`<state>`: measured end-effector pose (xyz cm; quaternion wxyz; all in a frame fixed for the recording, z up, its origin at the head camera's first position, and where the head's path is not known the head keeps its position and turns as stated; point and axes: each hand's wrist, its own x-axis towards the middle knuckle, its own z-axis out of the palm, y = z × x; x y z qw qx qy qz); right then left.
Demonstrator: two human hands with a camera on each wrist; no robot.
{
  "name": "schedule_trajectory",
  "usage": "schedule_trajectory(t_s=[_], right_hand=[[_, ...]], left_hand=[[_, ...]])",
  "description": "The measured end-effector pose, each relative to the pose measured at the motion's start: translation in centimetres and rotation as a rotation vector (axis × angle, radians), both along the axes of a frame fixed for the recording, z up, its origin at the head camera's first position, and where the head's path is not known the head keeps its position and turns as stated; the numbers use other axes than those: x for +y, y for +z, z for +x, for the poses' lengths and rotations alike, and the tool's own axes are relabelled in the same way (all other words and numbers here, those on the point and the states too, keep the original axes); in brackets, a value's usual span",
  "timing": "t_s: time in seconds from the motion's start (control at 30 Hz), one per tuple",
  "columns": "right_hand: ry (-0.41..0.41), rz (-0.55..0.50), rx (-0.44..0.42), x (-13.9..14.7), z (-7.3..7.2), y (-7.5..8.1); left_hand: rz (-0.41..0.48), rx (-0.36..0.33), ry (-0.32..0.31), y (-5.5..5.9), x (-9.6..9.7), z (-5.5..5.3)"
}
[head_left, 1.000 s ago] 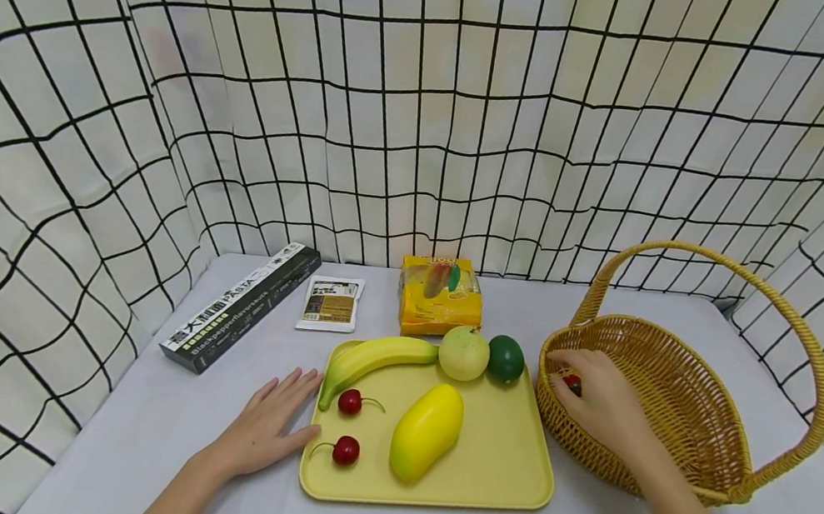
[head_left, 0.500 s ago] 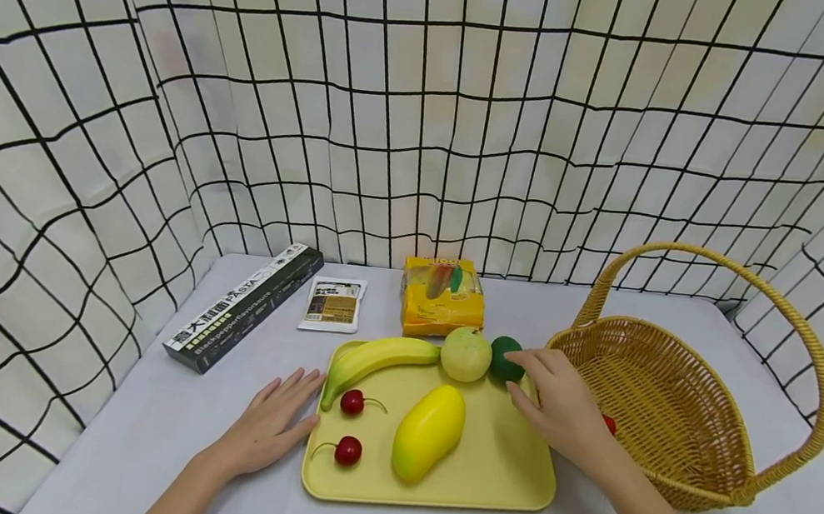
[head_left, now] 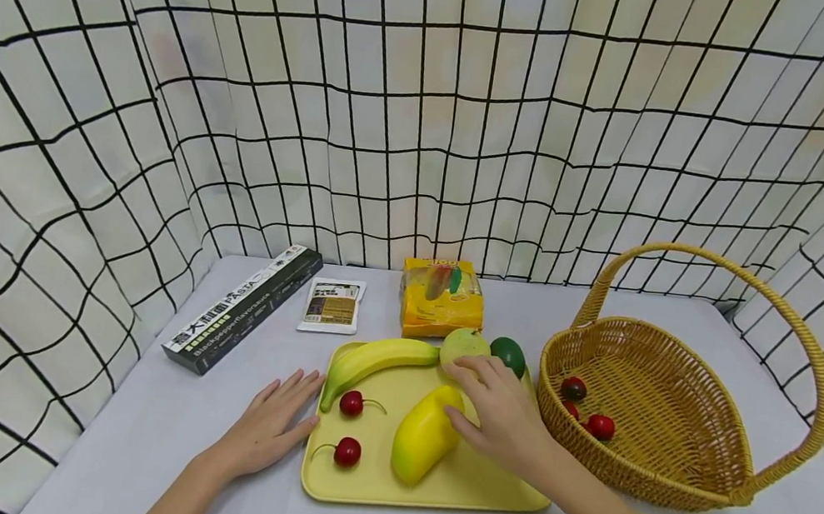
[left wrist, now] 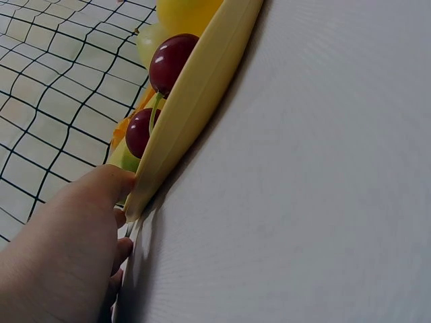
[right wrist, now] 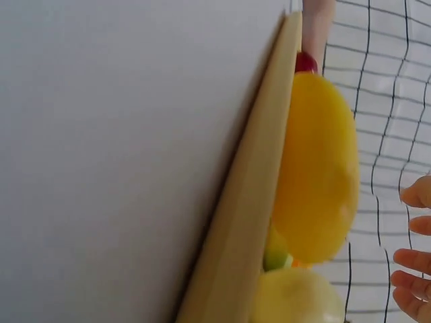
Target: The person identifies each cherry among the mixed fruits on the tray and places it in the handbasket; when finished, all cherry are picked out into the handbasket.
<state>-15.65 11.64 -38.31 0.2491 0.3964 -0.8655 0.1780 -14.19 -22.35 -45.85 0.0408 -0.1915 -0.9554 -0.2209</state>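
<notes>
Some steadying is probably why the left hand [head_left: 265,433] touches the left rim of the yellow tray [head_left: 485,492], its fingers extended and slightly spread. Palm down, the right hand [head_left: 504,413] hovers over the mango [head_left: 416,452], thumb and fingers parted, pinching nothing. The mango lies on the tray, right of 2 cherries [head_left: 347,452]; the wicker basket [head_left: 676,402], perhaps placed for easy reach, holds 3 red fruits [head_left: 601,428].

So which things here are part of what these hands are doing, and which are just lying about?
Likely part of the job:
yellow tray
mango
banana
cherries
pale green fruit
dark green fruit
wicker basket
red fruits inside it

Seemingly lying about:
pasta box
white sachet
yellow packet
</notes>
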Motion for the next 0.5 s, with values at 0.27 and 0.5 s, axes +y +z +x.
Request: schedule_trajectory(t_s=[0.27, 0.5], right_hand=[[0.078, 0.09, 0.008, -2.7, 1.1, -0.8], [0.143, 0.21, -0.008, -4.7, 1.7, -0.9]], left_hand=[[0.009, 0.017, -0.009, 0.0, 0.0, 0.0], [0.005, 0.023, -0.007, 0.1, 0.0, 0.1]])
